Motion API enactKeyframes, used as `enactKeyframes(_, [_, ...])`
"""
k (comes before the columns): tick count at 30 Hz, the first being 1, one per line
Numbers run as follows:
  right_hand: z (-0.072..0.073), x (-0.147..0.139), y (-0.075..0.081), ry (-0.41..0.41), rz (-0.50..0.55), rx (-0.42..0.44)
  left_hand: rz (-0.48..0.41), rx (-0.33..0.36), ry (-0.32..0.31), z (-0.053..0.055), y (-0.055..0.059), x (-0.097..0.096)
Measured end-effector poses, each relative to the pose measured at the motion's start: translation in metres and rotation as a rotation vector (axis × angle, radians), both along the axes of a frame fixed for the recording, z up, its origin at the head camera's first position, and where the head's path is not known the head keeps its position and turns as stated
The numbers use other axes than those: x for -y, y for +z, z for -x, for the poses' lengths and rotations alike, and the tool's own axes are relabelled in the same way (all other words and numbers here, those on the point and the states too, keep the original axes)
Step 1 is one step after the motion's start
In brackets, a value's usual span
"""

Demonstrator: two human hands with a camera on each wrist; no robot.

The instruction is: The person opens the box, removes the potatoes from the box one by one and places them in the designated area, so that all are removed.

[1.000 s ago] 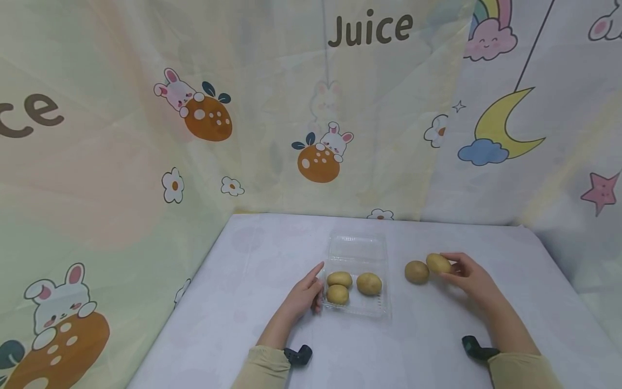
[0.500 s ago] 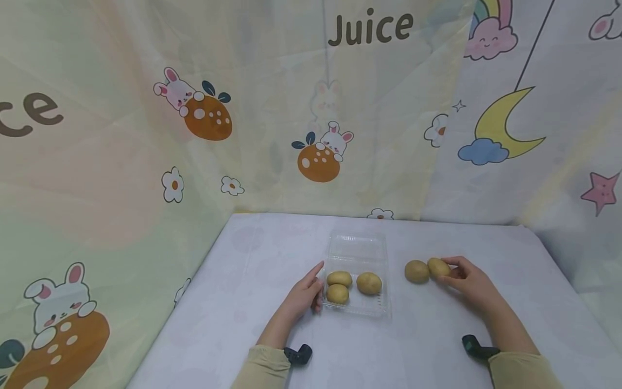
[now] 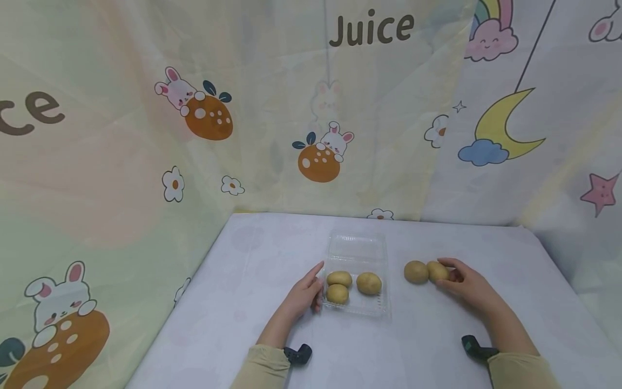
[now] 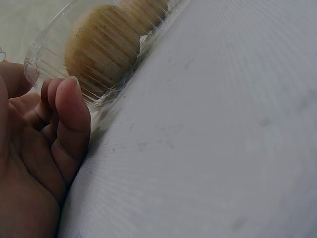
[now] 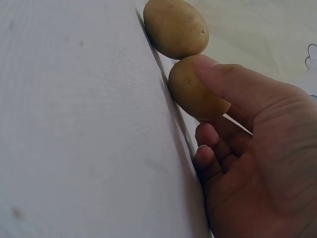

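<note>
My right hand (image 3: 468, 286) grips a small yellow potato (image 3: 437, 272) between thumb and fingers, low at the tabletop. Left of it, a browner potato (image 3: 416, 272) lies touching or almost touching it; the right wrist view shows this potato (image 5: 176, 27) and the gripped potato (image 5: 190, 91) end to end. A clear plastic container (image 3: 357, 310) stands lid-up in the middle of the table. Two potatoes sit on its left side, and a rounder potato (image 3: 369, 283) on its right. My left hand (image 3: 303, 297) holds the container's left rim, index finger stretched along it, other fingers curled.
A white cloth covers the table (image 3: 243, 324). Behind and at the sides hang pale curtains (image 3: 272, 108) printed with rabbits, flowers and a moon. The container's transparent lid (image 3: 357, 247) leans open toward the back.
The gripped potato has come down slightly to the table beside the browner potato, and my right fingers have shifted a little round it. My left hand and the container stay put.
</note>
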State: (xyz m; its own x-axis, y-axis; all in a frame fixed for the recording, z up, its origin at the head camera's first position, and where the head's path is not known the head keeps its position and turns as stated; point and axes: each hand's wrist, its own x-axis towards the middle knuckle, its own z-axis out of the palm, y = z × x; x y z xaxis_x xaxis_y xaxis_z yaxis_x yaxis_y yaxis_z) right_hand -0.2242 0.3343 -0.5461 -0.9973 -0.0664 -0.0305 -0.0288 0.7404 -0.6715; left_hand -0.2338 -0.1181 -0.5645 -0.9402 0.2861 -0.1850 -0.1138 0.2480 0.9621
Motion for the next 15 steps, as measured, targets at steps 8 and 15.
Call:
enactKeyframes(8, [-0.0017, -0.0012, 0.0002, 0.019, -0.021, 0.001, 0.007, 0.004, 0.000, 0.0002, -0.0001, 0.0000])
enactKeyframes(15, [-0.0036, 0.0006, 0.0018, 0.012, -0.039, -0.007, -0.001, 0.008, -0.006, -0.0004, 0.0011, 0.0005])
